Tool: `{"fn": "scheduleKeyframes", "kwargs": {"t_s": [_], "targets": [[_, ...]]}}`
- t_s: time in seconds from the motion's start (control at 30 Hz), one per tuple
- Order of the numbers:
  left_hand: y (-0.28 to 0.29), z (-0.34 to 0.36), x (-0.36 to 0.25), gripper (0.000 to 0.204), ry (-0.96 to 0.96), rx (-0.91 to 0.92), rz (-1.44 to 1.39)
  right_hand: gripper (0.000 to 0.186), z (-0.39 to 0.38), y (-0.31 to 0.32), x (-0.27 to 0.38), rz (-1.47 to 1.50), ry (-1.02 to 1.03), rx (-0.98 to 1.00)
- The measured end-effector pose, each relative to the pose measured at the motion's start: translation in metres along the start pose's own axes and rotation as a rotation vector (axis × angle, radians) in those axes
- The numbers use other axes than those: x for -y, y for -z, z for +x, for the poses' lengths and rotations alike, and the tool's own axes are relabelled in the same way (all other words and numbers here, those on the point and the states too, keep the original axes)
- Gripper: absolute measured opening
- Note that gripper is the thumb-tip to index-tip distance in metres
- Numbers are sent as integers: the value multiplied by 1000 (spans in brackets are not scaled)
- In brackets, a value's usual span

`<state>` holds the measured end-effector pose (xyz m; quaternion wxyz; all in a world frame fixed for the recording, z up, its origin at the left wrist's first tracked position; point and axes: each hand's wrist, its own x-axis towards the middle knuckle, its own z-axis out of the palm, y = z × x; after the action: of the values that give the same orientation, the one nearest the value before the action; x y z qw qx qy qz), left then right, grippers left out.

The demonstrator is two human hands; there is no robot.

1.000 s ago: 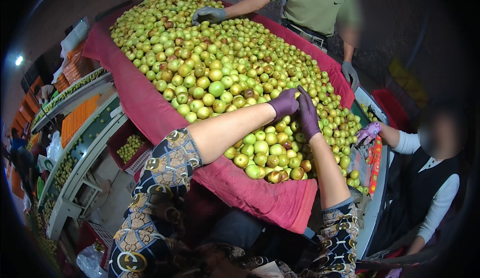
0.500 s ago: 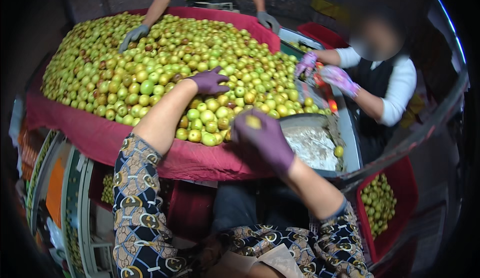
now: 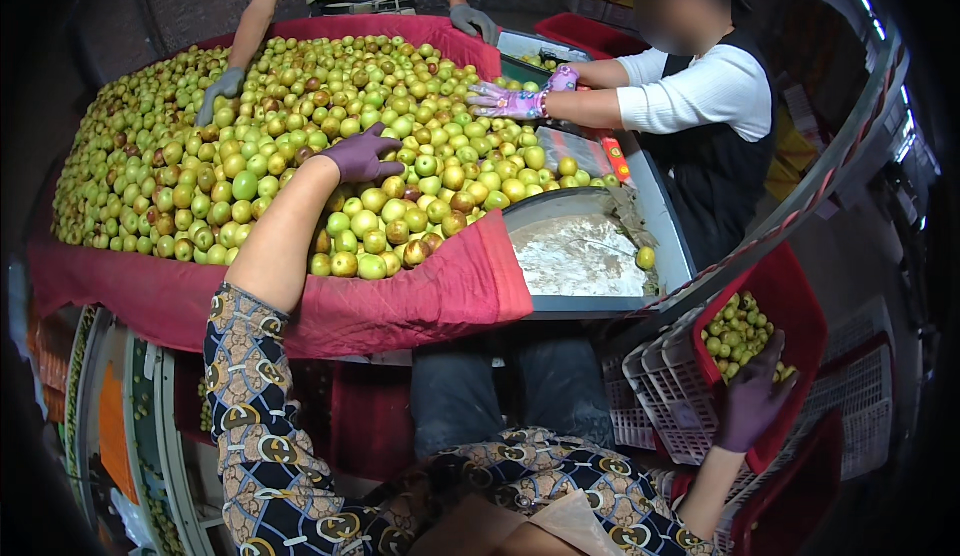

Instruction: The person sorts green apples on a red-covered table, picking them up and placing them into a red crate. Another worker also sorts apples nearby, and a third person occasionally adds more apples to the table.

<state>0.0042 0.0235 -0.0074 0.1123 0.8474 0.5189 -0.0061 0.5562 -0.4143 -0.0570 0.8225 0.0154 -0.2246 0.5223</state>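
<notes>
Right hand (image 3: pixel 755 401) has moved off the fruit heap (image 3: pixel 280 151) to the green fruit (image 3: pixel 735 334) in the red bin (image 3: pixel 806 294), cannot tell whether its fingers pinch any; left hand (image 3: pixel 363 155) touches the heap, fingers spread, round fruit directly beneath.

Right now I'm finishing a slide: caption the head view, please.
Purple-gloved left hand on heaped green fruit, right hand at a red container holding more.

At ten o'clock, the table (image 3: pixel 674 231) is bearing a red cloth (image 3: pixel 400 306), with fruit (image 3: pixel 285 146) lying heaped on it.
</notes>
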Motion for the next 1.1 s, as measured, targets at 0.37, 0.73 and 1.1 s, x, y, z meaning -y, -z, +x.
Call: {"fn": "scheduleKeyframes", "kwargs": {"t_s": [0.37, 0.73, 1.1], "targets": [[-26, 1, -58, 36, -672, -104, -25, 32, 64, -98, -264, -1689, 37, 1065], [-9, 17, -47, 26, -296, -139, 348, 52, 258, -39, -455, -2248, -376, 945], [13, 0, -5, 27, 40, -157, 491, 102, 324, 39, -483, -2213, -712, 928]]}}
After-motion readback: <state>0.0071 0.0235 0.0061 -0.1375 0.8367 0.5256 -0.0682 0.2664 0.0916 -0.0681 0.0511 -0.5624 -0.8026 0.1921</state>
